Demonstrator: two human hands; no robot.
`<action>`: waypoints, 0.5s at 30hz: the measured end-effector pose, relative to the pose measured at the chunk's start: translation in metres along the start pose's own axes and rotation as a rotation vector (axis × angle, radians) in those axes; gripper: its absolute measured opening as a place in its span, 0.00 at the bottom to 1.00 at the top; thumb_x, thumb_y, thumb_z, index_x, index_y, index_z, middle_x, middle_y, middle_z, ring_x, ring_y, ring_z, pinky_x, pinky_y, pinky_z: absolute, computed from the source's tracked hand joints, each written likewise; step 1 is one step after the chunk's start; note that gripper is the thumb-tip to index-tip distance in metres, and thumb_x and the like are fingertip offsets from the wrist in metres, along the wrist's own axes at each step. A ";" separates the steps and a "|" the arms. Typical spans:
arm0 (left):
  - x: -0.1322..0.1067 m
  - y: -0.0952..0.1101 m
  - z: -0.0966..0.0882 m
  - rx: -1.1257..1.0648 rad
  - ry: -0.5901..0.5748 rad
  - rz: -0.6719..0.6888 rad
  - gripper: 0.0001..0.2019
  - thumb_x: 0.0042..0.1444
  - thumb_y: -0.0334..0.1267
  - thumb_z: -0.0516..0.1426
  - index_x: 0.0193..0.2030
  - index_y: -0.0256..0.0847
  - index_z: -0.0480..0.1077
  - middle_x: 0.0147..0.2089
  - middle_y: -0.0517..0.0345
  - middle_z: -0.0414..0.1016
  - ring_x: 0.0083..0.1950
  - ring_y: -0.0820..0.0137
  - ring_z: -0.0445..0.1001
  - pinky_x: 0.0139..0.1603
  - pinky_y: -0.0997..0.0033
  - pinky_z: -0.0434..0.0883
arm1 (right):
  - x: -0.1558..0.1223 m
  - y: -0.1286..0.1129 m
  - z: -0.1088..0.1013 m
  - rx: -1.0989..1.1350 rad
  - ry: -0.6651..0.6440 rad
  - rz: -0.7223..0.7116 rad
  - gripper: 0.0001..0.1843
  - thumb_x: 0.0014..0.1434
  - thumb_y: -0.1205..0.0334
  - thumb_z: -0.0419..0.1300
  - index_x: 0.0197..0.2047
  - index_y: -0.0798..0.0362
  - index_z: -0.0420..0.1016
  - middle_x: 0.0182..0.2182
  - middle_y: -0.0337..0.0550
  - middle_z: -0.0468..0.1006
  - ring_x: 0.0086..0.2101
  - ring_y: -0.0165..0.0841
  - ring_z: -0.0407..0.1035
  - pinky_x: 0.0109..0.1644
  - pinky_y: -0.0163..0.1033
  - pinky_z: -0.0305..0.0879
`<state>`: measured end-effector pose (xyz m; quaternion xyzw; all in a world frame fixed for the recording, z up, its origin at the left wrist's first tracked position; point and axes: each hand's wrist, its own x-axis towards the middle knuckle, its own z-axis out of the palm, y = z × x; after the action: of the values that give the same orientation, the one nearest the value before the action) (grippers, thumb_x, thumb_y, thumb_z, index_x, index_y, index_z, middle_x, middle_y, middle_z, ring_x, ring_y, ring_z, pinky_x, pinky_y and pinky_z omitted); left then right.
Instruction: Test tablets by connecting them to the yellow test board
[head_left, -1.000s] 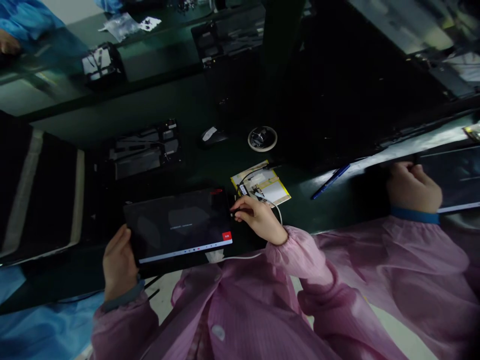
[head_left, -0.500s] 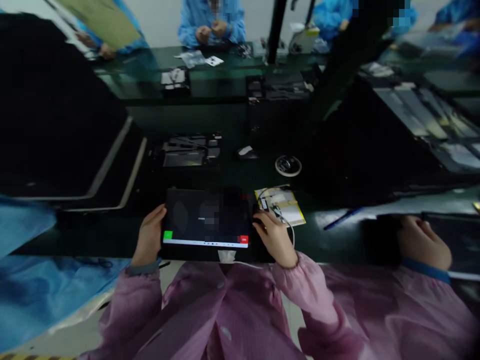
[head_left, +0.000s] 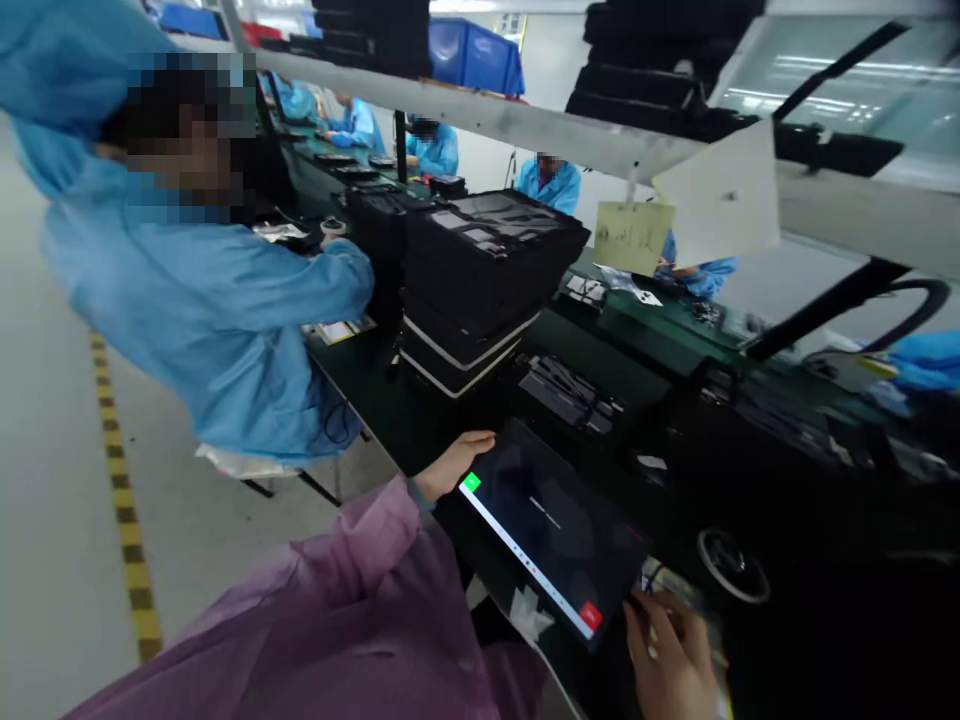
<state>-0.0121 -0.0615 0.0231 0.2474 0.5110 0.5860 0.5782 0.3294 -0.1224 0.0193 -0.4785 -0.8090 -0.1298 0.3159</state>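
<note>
A black tablet [head_left: 566, 520] lies tilted across my view, its dark screen lit with a white bar, a green square and a red square. My left hand [head_left: 454, 465] grips its left edge near the far corner. At the right edge, my right hand [head_left: 671, 655] has its fingers curled together in a pinch. What sits between those fingertips is hidden. A thin dark cable [head_left: 651, 575] shows just beyond them. Under and beside my right hand is a yellow-edged card [head_left: 712, 620], partly covered.
Beyond the tablet lies a tray of dark strips [head_left: 570, 390]. A tall stack of black trays [head_left: 480, 290] stands at the left back. A round white-rimmed object [head_left: 733, 565] sits right. A co-worker in blue [head_left: 217, 290] reaches over the bench at left. Paper notes [head_left: 634, 237] hang from the shelf.
My view has swung to the left and up, bringing the co-worker, floor and shelf into sight. Both hands remain at the tablet's two sides.
</note>
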 end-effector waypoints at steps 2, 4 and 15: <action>0.003 0.000 -0.003 -0.028 0.022 -0.025 0.16 0.45 0.43 0.66 0.41 0.39 0.78 0.41 0.50 0.80 0.45 0.58 0.77 0.53 0.56 0.70 | 0.011 -0.001 0.000 -0.008 -0.027 -0.005 0.17 0.66 0.52 0.51 0.41 0.54 0.75 0.39 0.51 0.71 0.39 0.40 0.69 0.43 0.46 0.68; 0.006 -0.001 -0.005 -0.040 0.039 -0.040 0.17 0.46 0.43 0.66 0.42 0.40 0.78 0.45 0.51 0.79 0.50 0.58 0.75 0.57 0.58 0.67 | 0.017 -0.001 0.005 -0.007 -0.059 0.006 0.16 0.66 0.54 0.51 0.41 0.54 0.75 0.39 0.52 0.71 0.41 0.41 0.68 0.44 0.48 0.68; 0.019 -0.016 -0.011 0.030 0.081 -0.026 0.18 0.45 0.44 0.65 0.44 0.39 0.77 0.57 0.50 0.74 0.62 0.55 0.67 0.63 0.57 0.61 | 0.024 -0.001 0.010 0.075 -0.217 0.122 0.06 0.60 0.65 0.55 0.38 0.52 0.73 0.41 0.48 0.72 0.42 0.40 0.63 0.46 0.47 0.65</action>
<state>-0.0184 -0.0502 -0.0008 0.2254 0.5461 0.5801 0.5608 0.3157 -0.1010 0.0271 -0.5257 -0.8121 -0.0275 0.2516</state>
